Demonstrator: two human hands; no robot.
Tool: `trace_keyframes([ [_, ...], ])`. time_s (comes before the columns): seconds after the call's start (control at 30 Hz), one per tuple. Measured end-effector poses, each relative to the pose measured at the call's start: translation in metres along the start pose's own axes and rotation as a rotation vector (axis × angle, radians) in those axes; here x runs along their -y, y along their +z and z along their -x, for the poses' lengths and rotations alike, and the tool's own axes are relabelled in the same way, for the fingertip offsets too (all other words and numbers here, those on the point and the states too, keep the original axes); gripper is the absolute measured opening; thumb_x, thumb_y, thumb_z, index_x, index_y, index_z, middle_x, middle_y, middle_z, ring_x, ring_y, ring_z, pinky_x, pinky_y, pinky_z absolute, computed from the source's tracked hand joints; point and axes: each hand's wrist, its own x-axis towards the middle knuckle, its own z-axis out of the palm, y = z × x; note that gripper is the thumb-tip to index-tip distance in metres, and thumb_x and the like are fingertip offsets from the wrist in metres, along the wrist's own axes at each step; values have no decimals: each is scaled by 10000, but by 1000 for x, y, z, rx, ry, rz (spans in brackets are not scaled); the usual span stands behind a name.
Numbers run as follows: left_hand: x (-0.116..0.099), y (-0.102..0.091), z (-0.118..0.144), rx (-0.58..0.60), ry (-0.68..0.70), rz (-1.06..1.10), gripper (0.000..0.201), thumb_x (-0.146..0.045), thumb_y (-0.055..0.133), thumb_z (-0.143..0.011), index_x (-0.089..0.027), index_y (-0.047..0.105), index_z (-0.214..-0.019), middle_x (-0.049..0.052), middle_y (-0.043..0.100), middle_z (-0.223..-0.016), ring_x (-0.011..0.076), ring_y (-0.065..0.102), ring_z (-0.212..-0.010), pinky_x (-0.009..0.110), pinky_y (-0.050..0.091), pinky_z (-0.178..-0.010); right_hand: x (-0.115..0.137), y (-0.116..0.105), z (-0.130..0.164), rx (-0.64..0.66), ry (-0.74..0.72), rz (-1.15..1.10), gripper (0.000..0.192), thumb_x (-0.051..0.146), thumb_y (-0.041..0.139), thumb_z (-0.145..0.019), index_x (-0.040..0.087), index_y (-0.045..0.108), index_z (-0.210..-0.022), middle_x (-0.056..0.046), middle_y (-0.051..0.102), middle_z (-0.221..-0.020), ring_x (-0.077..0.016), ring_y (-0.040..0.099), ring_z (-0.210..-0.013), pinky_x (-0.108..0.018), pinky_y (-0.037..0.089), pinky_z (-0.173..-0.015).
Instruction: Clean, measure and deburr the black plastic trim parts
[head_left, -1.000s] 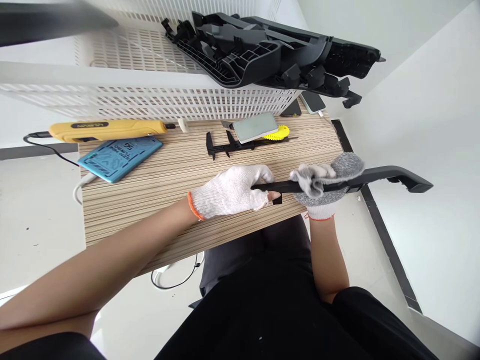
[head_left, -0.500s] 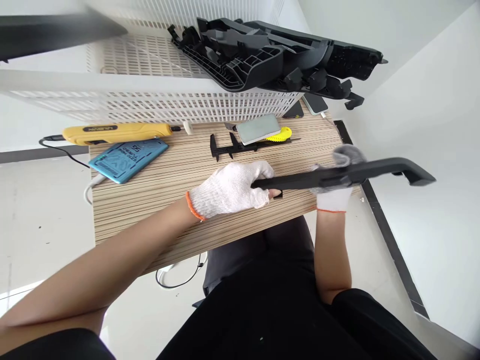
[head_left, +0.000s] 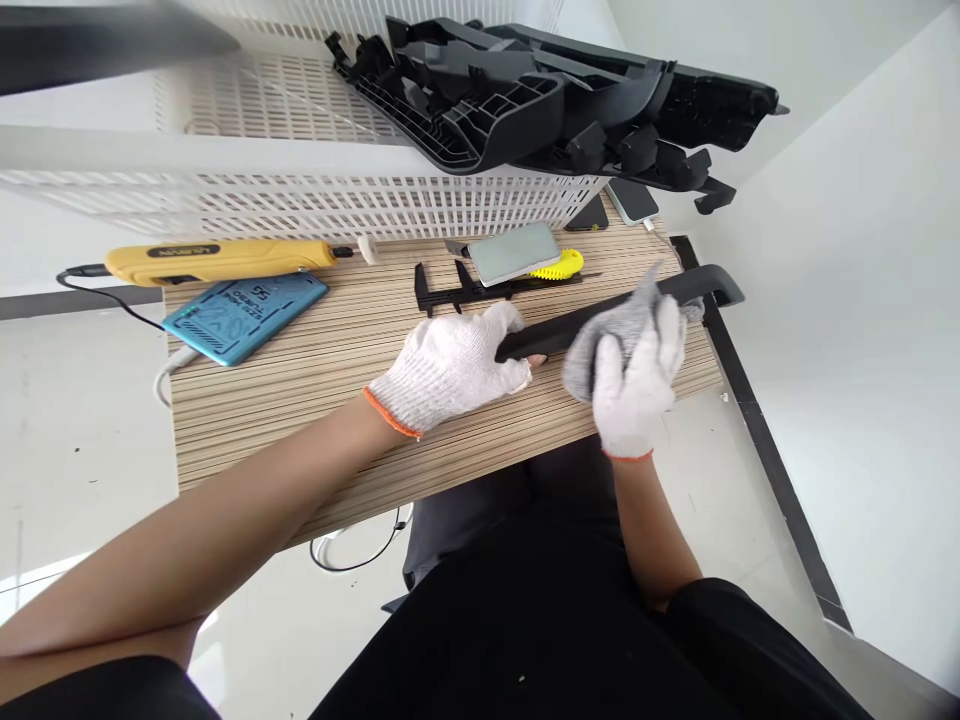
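We are in the wiping step: our left hand (head_left: 448, 366) grips the long black plastic bar (head_left: 600, 312) above the striped wooden counter (head_left: 300, 380), while at 3 o'clock our right hand (head_left: 636, 385) presses a grey cloth (head_left: 611, 335) closed around it, which we judge must next slide along.

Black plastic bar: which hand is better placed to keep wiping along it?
Probably the right hand: it holds the grey cloth against the black plastic bar mid-length. The left hand is shut around the bar's near end, steadying it above the table.
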Motion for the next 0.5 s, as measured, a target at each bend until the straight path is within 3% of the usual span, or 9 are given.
trace_keyframes([
  [0.1,1,2,-2,-11,-19,-25,597,-646,537,-898,-270,638,-1350,102,781,-1033,372,747,-1023,448,568,-831,-9,9,21,100,-604,587,491,433,620,-988,225,673,-1430,-75,552,-1617,-323,352,-1608,-595,344,-1311],
  [0.17,1,3,-3,7,-20,-53,604,-646,545,-887,-272,643,-1351,104,785,-1038,381,748,-1036,459,570,-848,-13,10,24,189,-785,777,485,437,482,-1060,243,643,-1474,-73,590,-1580,-314,398,-1581,-567,317,-1328],
  [0.27,1,5,-4,-4,-12,-93,610,-668,521,-903,-271,642,-1351,103,788,-1027,384,750,-1045,461,566,-855,-15,7,11,182,-713,827,474,422,410,-1090,262,637,-1474,-61,603,-1568,-294,407,-1574,-537,309,-1330],
  [0.5,0,7,-3,2,6,-123,591,-653,500,-939,-258,629,-1360,107,783,-963,378,755,-972,441,546,-800,-33,-10,-66,-110,-376,887,520,405,362,-1091,133,639,-1437,-177,485,-1647,-360,325,-1605,-638,268,-1308],
])
